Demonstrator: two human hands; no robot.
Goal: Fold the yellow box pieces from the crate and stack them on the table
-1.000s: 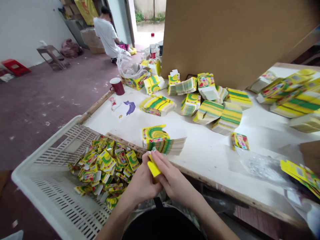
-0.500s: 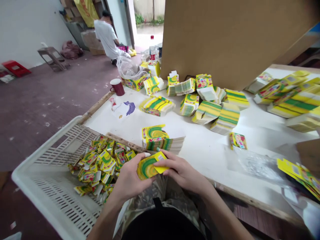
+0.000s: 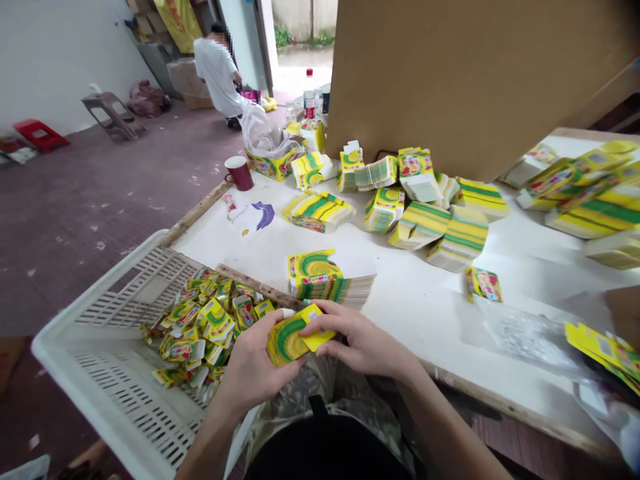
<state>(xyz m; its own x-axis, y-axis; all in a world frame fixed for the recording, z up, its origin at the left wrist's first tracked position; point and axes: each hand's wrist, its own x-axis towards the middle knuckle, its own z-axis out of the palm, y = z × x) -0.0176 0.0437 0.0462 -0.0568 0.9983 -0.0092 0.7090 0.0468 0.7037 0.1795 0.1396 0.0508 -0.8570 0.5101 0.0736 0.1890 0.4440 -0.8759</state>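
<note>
Between my hands is a small yellow and green printed carton (image 3: pixel 289 341), held above my lap at the table's front edge. My left hand (image 3: pixel 256 360) wraps round its left side, with white tape on one fingertip. My right hand (image 3: pixel 357 337) pinches the carton's right end, where a yellow flap sticks out; a finger there also has a covering at its tip. Just beyond my hands, a stack of flat printed cartons (image 3: pixel 316 267) lies on the white table (image 3: pixel 415 313). To the left, a white plastic crate (image 3: pixel 113 393) holds many small yellow cartons (image 3: pixel 187 350).
Bundles of flat cartons (image 3: pixel 420 223) cover the table's back. A maroon mug (image 3: pixel 239 173) stands at the left corner, and a single carton (image 3: pixel 484 285) and a clear plastic bag (image 3: pixel 525 333) lie to the right. A large cardboard sheet (image 3: pixel 450 80) rises behind. Someone in white (image 3: pixel 217 77) crouches far off.
My hands and the carton have shifted slightly left, and the carton's right-end flap is still in my right fingers. The whole view has turned a little to the left.
</note>
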